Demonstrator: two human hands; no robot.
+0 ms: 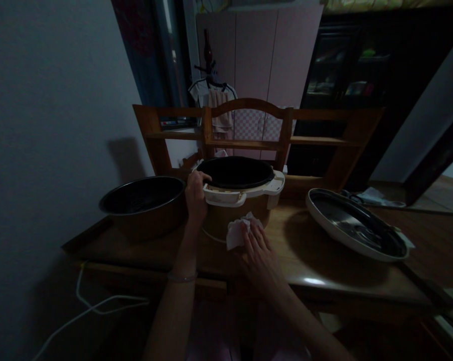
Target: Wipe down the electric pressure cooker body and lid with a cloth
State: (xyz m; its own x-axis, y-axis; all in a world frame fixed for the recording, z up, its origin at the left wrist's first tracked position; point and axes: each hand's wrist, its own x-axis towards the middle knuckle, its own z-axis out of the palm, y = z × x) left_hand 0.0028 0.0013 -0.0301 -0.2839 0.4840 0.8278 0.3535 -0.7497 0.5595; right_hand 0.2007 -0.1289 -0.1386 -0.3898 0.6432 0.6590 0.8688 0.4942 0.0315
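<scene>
An electric cooker (260, 203) stands open on the wooden desk, with a white upper rim, a tan body and a dark inside. My left hand (196, 194) grips the left of its rim, fingers bent over the edge. Against the lower front of the body, my right hand (259, 250) presses a crumpled white tissue (236, 234); the fingers lie over it. To the left sits a round dark inner pot (147, 220). The cooker's lid (352, 225), pale-rimmed with a shiny metal inside, lies with its inside facing up on the right.
The wooden desk (286, 260) has a low shelf frame (247, 105) along its back. A wall (60, 125) rises close on the left. A white cable (113, 298) hangs near the desk's front left. Beyond are a clothes stand and pale cabinets (256, 55).
</scene>
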